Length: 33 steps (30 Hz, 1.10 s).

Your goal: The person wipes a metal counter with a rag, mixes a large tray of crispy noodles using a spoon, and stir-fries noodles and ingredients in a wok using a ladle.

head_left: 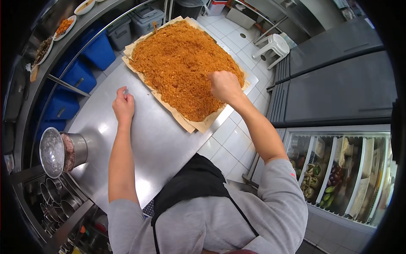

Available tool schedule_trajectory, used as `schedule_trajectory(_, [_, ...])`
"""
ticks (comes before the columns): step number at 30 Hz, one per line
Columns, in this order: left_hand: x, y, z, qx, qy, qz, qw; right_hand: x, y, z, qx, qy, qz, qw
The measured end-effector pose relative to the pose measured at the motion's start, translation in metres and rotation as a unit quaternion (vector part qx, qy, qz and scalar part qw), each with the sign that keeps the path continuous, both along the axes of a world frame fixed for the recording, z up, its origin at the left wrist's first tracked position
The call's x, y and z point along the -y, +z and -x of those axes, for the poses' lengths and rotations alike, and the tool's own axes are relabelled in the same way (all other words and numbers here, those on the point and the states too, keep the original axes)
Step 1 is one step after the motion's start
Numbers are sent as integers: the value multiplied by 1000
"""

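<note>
Observing right hand [226, 86] curled downward over the right side of the steel table [101, 127], apparently touching the crumb layer [177, 63]; being unable to tell, with fingertips partly hidden, whether together or apart. Recording left hand [122, 106] loosely curled above the table's left side, clear of the crumbs; not confirming anything inside the fist. Locating the crumb layer across the table's far end, lying thickly on brown paper [204, 126]. Judging crumbs loose, dry and light by the pinch, weighty as a bed, prone to spilling; advising pinching or cupping small amounts, and gripping the paper's bare margins against sagging. Noting outward a metal pot [79, 148] at the table's near left, blue bins [99, 51] beyond its left edge, a white stool [277, 44] beyond its right.
</note>
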State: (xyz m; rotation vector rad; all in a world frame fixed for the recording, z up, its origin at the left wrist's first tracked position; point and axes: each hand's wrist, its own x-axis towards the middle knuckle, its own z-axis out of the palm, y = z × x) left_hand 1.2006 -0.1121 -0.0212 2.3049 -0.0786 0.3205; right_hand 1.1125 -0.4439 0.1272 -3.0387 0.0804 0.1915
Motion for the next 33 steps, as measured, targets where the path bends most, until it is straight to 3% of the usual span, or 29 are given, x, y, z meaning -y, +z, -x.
schedule_trajectory(8, [-2, -9, -4, 12, 0, -2, 1000, 25, -40, -50, 84, -19, -20, 996])
schedule_trajectory(14, [-2, -6, -3, 10, 2, -16, 1000, 38, 19, -27, 70, -42, 35, 996])
schedule_trajectory(17, [-2, -7, -4, 2, 6, -10, 1000, 57, -31, -28, 76, -60, 21, 995])
schedule_trajectory(20, [-3, -8, -3, 28, 0, -9, 1000, 54, -42, -36, 74, -55, 20, 996])
schedule_trajectory(25, [-2, -7, -4, 11, 10, 6, 1000, 30, 14, 5, 93, -46, 11, 995])
schedule_trajectory(31, [-2, -5, -3, -1, 9, 5, 1000, -11, -28, 42, 28, -21, -46, 998])
schedule_trajectory(33, [-1, -1, -3, -3, 8, 2, 1000, -29, -47, 24, 67, -8, -73, 995])
